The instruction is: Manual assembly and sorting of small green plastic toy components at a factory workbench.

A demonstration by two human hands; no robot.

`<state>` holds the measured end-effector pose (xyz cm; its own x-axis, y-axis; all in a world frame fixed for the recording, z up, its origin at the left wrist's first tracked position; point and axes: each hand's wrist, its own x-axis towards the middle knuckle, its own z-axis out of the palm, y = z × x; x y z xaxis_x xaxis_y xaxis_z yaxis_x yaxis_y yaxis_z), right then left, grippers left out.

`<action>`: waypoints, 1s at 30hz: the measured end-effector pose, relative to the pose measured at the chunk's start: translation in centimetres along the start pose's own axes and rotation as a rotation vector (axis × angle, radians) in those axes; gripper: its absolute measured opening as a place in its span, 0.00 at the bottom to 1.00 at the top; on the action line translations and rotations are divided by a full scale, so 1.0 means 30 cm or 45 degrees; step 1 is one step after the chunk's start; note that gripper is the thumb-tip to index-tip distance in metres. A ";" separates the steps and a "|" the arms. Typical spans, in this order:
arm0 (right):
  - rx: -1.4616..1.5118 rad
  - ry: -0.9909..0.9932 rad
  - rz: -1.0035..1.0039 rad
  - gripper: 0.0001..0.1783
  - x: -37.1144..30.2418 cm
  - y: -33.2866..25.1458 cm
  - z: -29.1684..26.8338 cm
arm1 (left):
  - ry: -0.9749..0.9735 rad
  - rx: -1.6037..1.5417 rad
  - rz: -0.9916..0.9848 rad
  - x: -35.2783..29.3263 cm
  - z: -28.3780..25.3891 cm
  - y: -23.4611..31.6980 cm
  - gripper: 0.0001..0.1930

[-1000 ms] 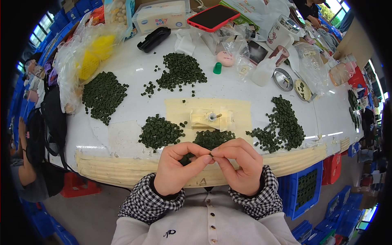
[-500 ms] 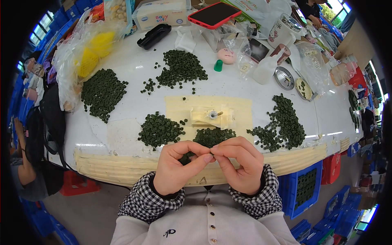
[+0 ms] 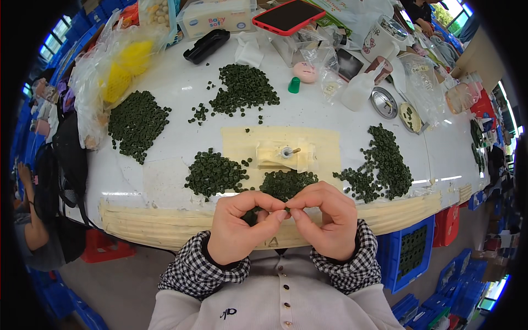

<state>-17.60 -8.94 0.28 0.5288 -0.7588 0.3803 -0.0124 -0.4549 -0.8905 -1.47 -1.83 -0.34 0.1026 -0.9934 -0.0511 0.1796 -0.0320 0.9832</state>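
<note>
My left hand (image 3: 242, 224) and my right hand (image 3: 325, 221) meet at the fingertips above the table's front edge. Both are closed in a pinch on one small dark green ring-like piece (image 3: 287, 209), mostly covered by the fingers. Just beyond them lies a pile of similar green pieces (image 3: 288, 184), with another pile (image 3: 215, 175) to its left. Behind the near pile, a taped-down block (image 3: 269, 157) carries a short upright post with a thin stick poking out of it.
More green pieces lie in piles at the far left (image 3: 138, 126), the back (image 3: 245, 91) and the right (image 3: 385, 165). A red-cased phone (image 3: 289, 16), a white mug (image 3: 381, 39), a small green cap (image 3: 294, 84) and plastic bags crowd the back. A blue crate (image 3: 404, 256) stands below the right edge.
The fingertips have shifted slightly around the small piece, which shows a little more between them. Both hands stay in nearly the same place.
</note>
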 end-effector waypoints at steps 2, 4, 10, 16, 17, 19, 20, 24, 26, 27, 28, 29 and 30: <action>0.015 -0.007 0.009 0.08 -0.002 0.003 -0.001 | -0.006 -0.003 -0.001 0.000 0.001 0.001 0.04; 0.034 -0.010 0.017 0.08 -0.001 0.001 -0.004 | -0.010 0.001 0.012 0.001 0.002 0.004 0.04; 0.048 0.077 0.074 0.08 -0.004 0.005 -0.003 | 0.089 -0.006 -0.052 -0.003 -0.007 0.026 0.03; 0.026 0.118 0.049 0.07 -0.012 0.018 -0.013 | 0.503 -0.098 -0.112 -0.029 -0.130 0.056 0.03; 0.008 0.110 0.035 0.07 -0.011 0.019 -0.012 | 0.508 -0.225 -0.111 -0.031 -0.147 0.058 0.04; -0.015 0.141 0.038 0.07 -0.012 0.016 -0.007 | 0.514 -0.482 -0.101 -0.037 -0.171 0.066 0.05; -0.027 0.158 0.040 0.07 -0.012 0.015 -0.005 | 0.529 -0.469 -0.093 -0.040 -0.172 0.066 0.06; -0.148 0.087 -0.008 0.08 0.001 -0.007 -0.005 | 0.382 -0.220 -0.042 -0.064 -0.180 0.073 0.05; -0.212 0.018 -0.026 0.08 0.003 -0.012 -0.003 | 0.330 0.052 -0.012 -0.063 -0.167 0.063 0.03; -0.221 0.012 -0.042 0.08 0.003 -0.015 0.001 | 0.285 0.197 -0.011 -0.068 -0.164 0.064 0.03; -0.229 0.007 -0.058 0.08 0.004 -0.017 0.006 | 0.238 0.342 -0.010 -0.075 -0.160 0.065 0.03; -0.238 0.002 -0.074 0.08 0.004 -0.019 0.009 | 0.190 0.487 -0.009 -0.080 -0.155 0.068 0.04; -0.249 0.002 -0.072 0.08 0.005 -0.019 0.012 | 0.182 0.637 0.001 -0.081 -0.149 0.071 0.08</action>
<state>-17.21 -8.61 0.75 0.5323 -0.7299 0.4289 -0.1470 -0.5786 -0.8022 3.03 1.01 1.09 0.2416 -0.9696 -0.0391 -0.3065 -0.1145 0.9449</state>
